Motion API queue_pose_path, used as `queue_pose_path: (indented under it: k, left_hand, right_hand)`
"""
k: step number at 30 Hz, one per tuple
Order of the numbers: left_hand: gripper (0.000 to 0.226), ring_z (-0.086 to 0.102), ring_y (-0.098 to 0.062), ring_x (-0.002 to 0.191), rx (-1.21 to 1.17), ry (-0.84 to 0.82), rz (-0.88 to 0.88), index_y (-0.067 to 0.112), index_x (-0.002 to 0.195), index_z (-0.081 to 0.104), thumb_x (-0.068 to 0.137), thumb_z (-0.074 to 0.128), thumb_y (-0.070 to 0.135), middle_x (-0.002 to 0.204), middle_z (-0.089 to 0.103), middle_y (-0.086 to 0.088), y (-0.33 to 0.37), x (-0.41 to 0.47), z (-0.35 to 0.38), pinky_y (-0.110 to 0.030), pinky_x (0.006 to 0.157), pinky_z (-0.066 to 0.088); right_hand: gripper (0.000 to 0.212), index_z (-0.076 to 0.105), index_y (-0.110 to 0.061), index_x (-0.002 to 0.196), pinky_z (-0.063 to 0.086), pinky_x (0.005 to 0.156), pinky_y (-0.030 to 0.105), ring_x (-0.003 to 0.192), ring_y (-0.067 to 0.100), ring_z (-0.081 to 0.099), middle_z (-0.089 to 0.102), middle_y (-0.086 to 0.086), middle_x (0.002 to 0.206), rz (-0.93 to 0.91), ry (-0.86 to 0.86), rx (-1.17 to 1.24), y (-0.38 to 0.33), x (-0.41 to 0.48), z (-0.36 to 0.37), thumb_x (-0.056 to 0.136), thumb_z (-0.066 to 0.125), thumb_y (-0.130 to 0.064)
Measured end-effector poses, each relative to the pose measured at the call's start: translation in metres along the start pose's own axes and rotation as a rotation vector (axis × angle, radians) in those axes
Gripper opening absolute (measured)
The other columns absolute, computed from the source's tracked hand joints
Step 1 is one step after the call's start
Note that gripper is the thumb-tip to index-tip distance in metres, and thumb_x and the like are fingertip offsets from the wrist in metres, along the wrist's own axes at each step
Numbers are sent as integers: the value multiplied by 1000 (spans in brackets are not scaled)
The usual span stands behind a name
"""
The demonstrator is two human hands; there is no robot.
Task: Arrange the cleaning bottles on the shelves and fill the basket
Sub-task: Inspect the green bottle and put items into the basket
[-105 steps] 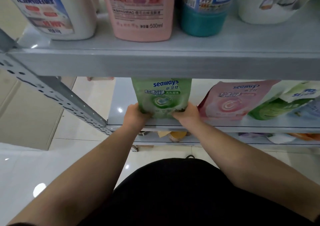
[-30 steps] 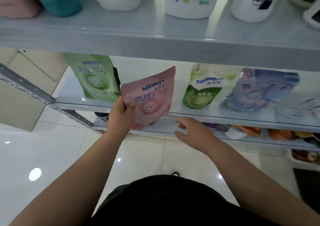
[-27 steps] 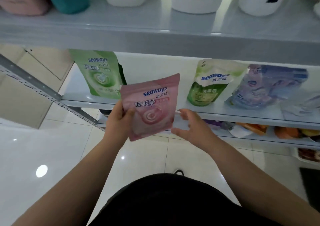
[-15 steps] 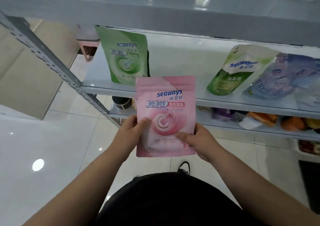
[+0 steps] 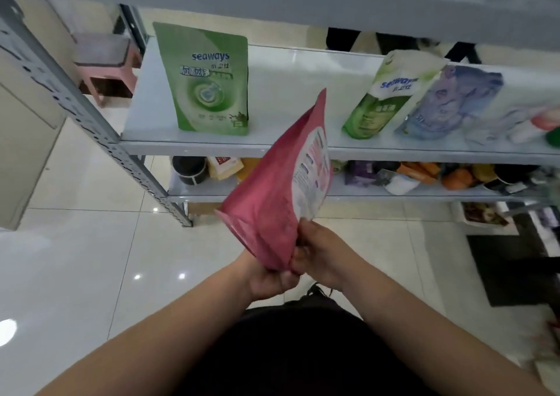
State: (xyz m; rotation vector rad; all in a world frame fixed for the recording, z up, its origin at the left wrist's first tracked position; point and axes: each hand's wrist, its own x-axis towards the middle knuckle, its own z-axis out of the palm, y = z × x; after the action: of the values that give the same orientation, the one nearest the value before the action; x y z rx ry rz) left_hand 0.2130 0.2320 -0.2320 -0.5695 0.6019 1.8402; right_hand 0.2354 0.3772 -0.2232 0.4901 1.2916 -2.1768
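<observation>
I hold a pink Seaways pouch (image 5: 272, 201) in front of the shelves, turned so its back and its bottom gusset face me. My left hand (image 5: 269, 280) grips its bottom edge from below. My right hand (image 5: 324, 253) pinches the same bottom corner from the right. On the middle shelf (image 5: 291, 148) a green Seaways pouch (image 5: 209, 80) stands upright at the left. Further right a green-and-white pouch (image 5: 385, 98) and a pale blue pouch (image 5: 448, 101) lean back.
A grey perforated upright (image 5: 78, 114) slants down at the left. The bottom shelf (image 5: 348, 195) holds a black jar, packets and orange items. A pink stool (image 5: 106, 68) stands behind the rack. A dark mat (image 5: 509, 268) lies on the white tiled floor at the right.
I set the green pouch upright, then took the pink pouch off the shelf with my left hand. My right hand joined, and both hands have turned it back-side up, away from the shelf.
</observation>
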Motion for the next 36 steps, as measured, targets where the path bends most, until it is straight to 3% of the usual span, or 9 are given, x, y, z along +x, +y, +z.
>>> queue_pose_path:
  k: [3, 6, 9, 12, 16, 27, 31, 34, 36]
  left_hand:
    - [24, 63, -18, 56, 114, -36, -33, 13, 78, 72, 79, 57, 32, 73, 64, -6, -10, -1, 9, -20, 37, 48]
    - [41, 71, -33, 93, 235, 34, 157, 11, 121, 67, 88, 60, 34, 117, 72, -12, -7, 1, -2, -42, 65, 64]
    - [57, 67, -39, 116, 170, 58, 307, 13, 142, 56, 99, 47, 49, 140, 63, -16, 9, -4, -14, -59, 85, 58]
    - [80, 60, -45, 126, 287, 39, 366, 11, 143, 55, 93, 45, 72, 140, 61, -21, 22, -11, -13, -58, 90, 56]
    - [89, 67, -32, 120, 856, 157, 439, 17, 142, 51, 66, 94, 32, 131, 69, -8, 2, 6, 13, -43, 94, 58]
    - [23, 72, -19, 59, 521, 451, 163, 5, 117, 64, 98, 63, 19, 83, 75, -10, -44, 52, 80, -30, 44, 59]
    - [26, 75, -27, 76, 430, 493, 228, 3, 121, 61, 101, 57, 19, 97, 74, -15, -60, 59, 87, -38, 56, 63]
    - [31, 72, -36, 103, 311, 502, 425, -4, 128, 55, 103, 54, 15, 124, 65, -26, -69, 68, 89, -41, 75, 63]
    - [37, 71, -31, 101, 264, 490, 569, -6, 133, 51, 101, 56, 13, 125, 65, -25, -77, 78, 95, -42, 87, 61]
  right_hand:
    - [74, 65, -16, 102, 43, 43, 19, 45, 11, 54, 63, 1, 65, -82, 89, 90, 10, -8, -3, 49, 99, -55]
    - [67, 60, -11, 133, 62, 74, 36, 101, 26, 75, 75, 11, 121, -206, 141, 167, 2, -14, -17, 75, 87, -29]
    - [53, 61, -13, 132, 62, 83, 38, 114, 27, 71, 73, 8, 127, -252, 200, 150, -10, -22, -42, 81, 75, -9]
    - [57, 60, -11, 132, 59, 95, 42, 118, 27, 69, 73, 6, 127, -266, 222, 1, -25, -35, -72, 78, 76, -7]
    - [51, 62, -17, 127, 57, 99, 44, 114, 21, 71, 75, 0, 122, -269, 268, -215, -39, -50, -106, 81, 82, -8]
    - [57, 66, -20, 127, 63, 70, 48, 95, 32, 76, 76, 15, 116, 253, -6, 43, -46, -78, -203, 72, 82, -18]
    - [63, 61, -22, 131, 62, 72, 49, 99, 35, 75, 75, 13, 120, 211, -41, -37, -50, -76, -213, 73, 84, -15]
    - [70, 54, -25, 131, 63, 70, 47, 100, 33, 76, 76, 3, 118, 42, 36, -48, -54, -74, -214, 72, 85, -4]
    - [73, 51, -33, 127, 63, 72, 43, 102, 25, 76, 76, -7, 113, -80, 92, -70, -59, -74, -209, 74, 87, 2]
